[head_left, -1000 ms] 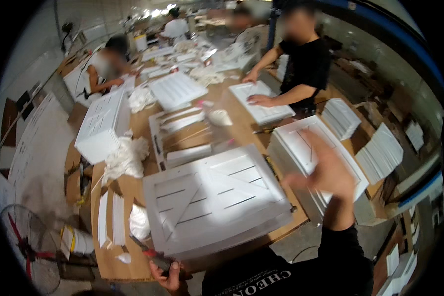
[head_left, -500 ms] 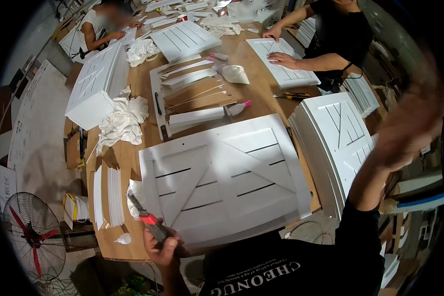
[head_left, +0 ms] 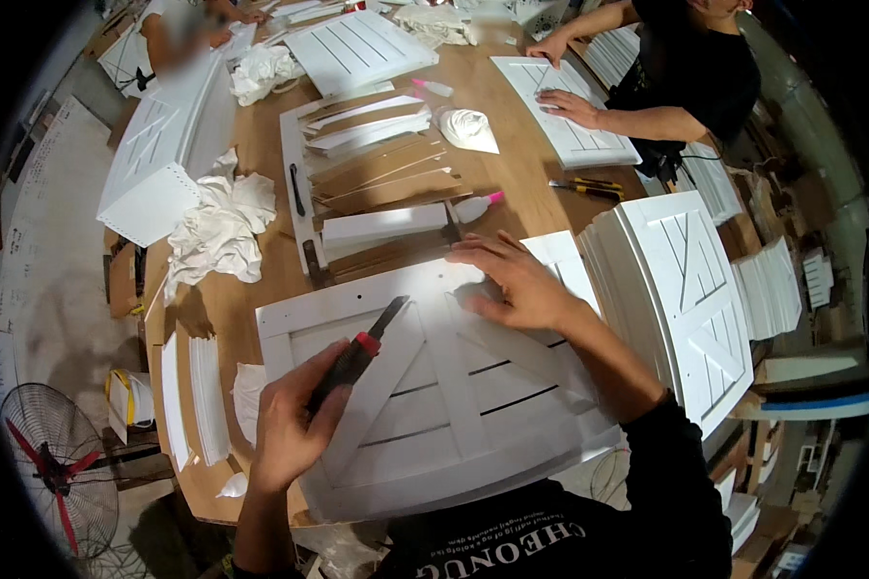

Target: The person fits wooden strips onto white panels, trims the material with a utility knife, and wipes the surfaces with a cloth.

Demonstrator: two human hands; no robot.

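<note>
My left hand [head_left: 304, 410] is closed around a utility knife [head_left: 355, 355] with a black and red handle. Its dark blade points up and away, over the left half of a white slatted panel [head_left: 444, 386]. The panel lies in front of me and has diagonal braces and dark slits. Over its far edge is my right hand [head_left: 517, 285], fingers apart and holding nothing. Whether those fingertips touch the panel I cannot tell. Just beyond them stand a tray of white strips [head_left: 381, 227] and a small pink-capped bottle [head_left: 478, 206].
White panels are stacked at right [head_left: 695, 299] and far left [head_left: 150, 183]. Crumpled white cloth [head_left: 222, 222] lies left of the tray; a white cone-shaped bag [head_left: 468, 128] lies beyond. Across the table, a co-worker's hands [head_left: 570, 106] rest on another panel. A fan [head_left: 53, 473] stands lower left.
My right hand has swung in from the far right to the panel's far edge. My left hand has raised the knife and moved it rightward over the panel.
</note>
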